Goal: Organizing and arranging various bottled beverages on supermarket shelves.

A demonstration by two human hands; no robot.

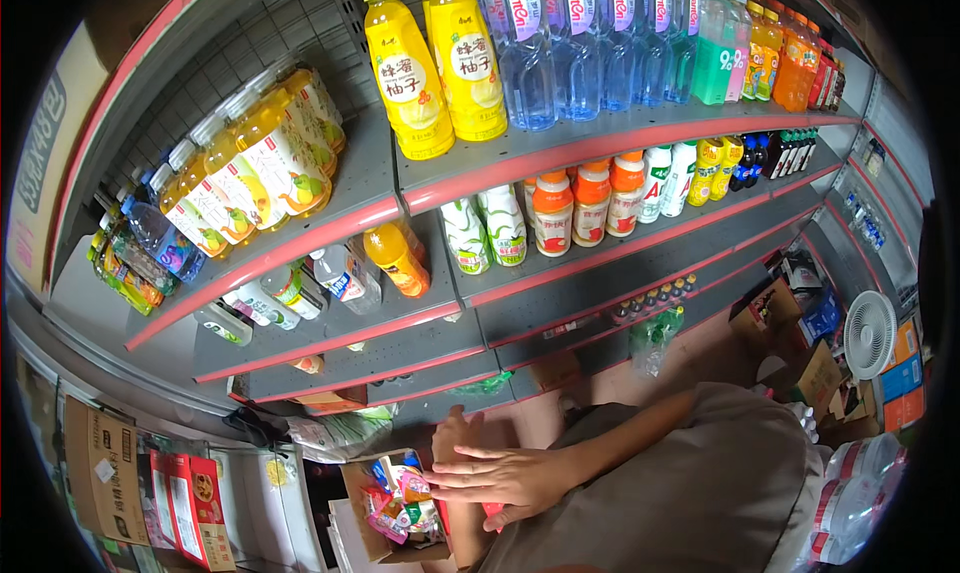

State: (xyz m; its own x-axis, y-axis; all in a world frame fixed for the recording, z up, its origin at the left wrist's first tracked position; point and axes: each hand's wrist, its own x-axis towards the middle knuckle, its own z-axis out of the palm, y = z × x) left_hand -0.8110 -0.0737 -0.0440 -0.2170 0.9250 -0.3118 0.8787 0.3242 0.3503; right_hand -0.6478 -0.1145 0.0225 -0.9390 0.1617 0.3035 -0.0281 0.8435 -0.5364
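Note:
My right hand [517, 475] is palm down with its fingers spread to the left, holding nothing. It crosses over my left forearm [463, 528]; whether the two touch, I cannot tell. Beyond it, my left hand [454, 432] reaches toward the lowest shelf, thumb apart, with nothing visible in it. Beside the left forearm stands an open cardboard box [358, 490] of small colourful packets [405, 498]. A clear plastic bag [341, 434] with green marks lies just left of my left hand. Green plastic film [484, 384] rests on the bottom shelf ahead of its fingertips.
Grey metal shelves [585, 307] with red edge strips span the view, carrying yellow drink bottles [409, 70], water bottles [529, 70] and orange-capped bottles [553, 213]. Cartons [105, 468] stand at lower left. A white fan [870, 334] and large wrapped bottles [851, 498] are at right.

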